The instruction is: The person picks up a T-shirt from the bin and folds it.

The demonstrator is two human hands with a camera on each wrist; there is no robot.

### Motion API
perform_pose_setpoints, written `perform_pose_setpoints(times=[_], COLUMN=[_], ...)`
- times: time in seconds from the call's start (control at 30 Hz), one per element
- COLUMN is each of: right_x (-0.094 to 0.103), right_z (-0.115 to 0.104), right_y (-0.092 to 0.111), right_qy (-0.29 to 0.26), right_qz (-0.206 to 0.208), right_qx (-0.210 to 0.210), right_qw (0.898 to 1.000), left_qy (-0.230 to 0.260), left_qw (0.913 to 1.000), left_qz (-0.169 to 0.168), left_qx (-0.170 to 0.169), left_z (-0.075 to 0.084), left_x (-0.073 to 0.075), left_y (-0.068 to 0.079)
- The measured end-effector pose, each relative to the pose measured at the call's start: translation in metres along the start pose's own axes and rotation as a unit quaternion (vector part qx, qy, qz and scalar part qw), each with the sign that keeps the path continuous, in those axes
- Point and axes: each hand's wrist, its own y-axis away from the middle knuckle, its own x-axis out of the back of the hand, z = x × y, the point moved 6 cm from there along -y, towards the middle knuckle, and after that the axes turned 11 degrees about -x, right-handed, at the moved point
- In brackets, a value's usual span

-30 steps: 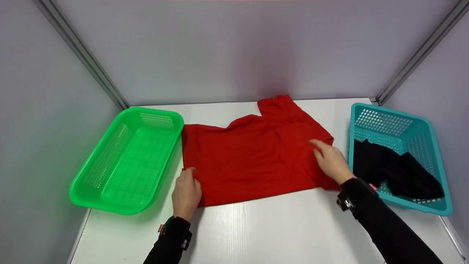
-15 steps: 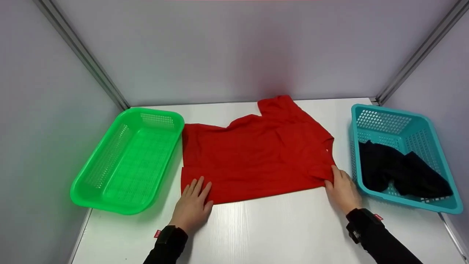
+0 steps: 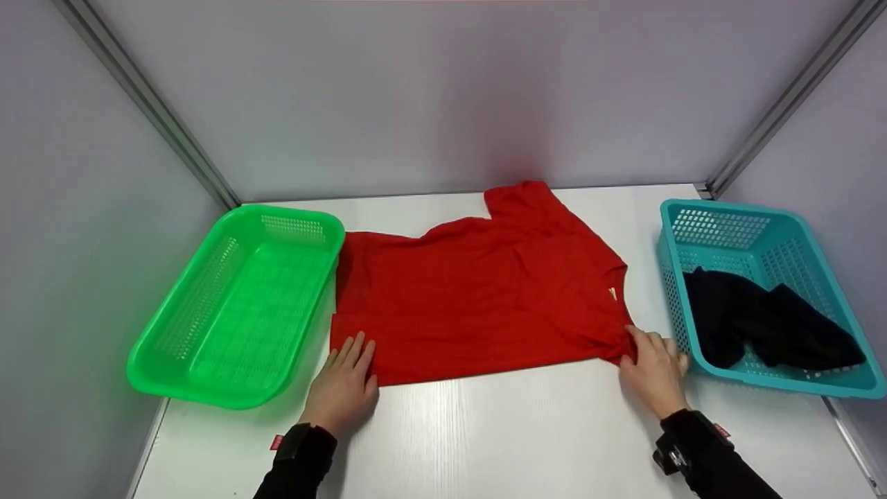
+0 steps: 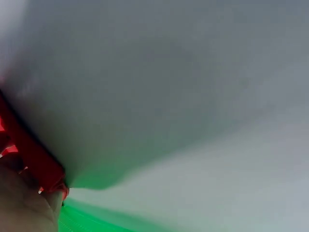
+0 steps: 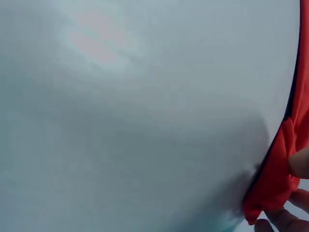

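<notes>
A red T-shirt (image 3: 471, 291) lies spread on the white table, one sleeve pointing toward the back wall and a strip along its near side folded over. A small pale label shows at its right end. My left hand (image 3: 344, 388) rests on the near left corner, fingers straight on the cloth. At the near right corner my right hand (image 3: 653, 371) pinches a bunched bit of the shirt. The right wrist view shows its thumb and fingertips about the red cloth (image 5: 277, 179). In the left wrist view, part of the left hand (image 4: 24, 205) appears beside the shirt's edge (image 4: 36, 159).
To the left stands a green basket (image 3: 315, 312) with nothing in it, close against the shirt's left side. A blue basket (image 3: 769, 384) on the right holds black cloth (image 3: 769, 319). Walls (image 3: 416, 97) enclose the table (image 3: 485, 443) at the back and sides.
My right hand came down from above the shirt to its near right corner and drew the cloth slightly nearer, baring the label. The left hand flattened onto the near left corner. The blue basket shifted right.
</notes>
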Motion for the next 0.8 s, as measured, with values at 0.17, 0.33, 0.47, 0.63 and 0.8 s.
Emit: perform_pose_setpoints(times=[0.17,0.33,0.47,0.63,0.8], right_x=[0.004,0.019,0.03,0.034,0.027], right_z=[0.003,0.009,0.01,0.01,0.01], right_y=[0.004,0.005,0.009,0.026,0.042], right_qy=[-0.055,-0.15,-0.167,-0.117,-0.008], right_qz=[0.017,0.053,0.063,0.095,0.076], right_qx=[-0.007,-0.028,-0.015,0.062,0.12], right_qw=[0.998,0.987,0.984,0.987,0.99], left_qy=[-0.021,-0.092,-0.136,-0.151,-0.155], left_qw=[0.9993,0.9926,0.9842,0.979,0.9783], left_qz=[-0.021,0.027,0.076,0.121,0.125], left_qx=[-0.024,-0.074,-0.084,-0.066,-0.056], left_z=[-0.003,-0.002,-0.003,-0.007,-0.013], left_x=[0.005,0.019,0.029,0.04,0.042], left_y=[0.008,0.016,0.021,0.026,0.029])
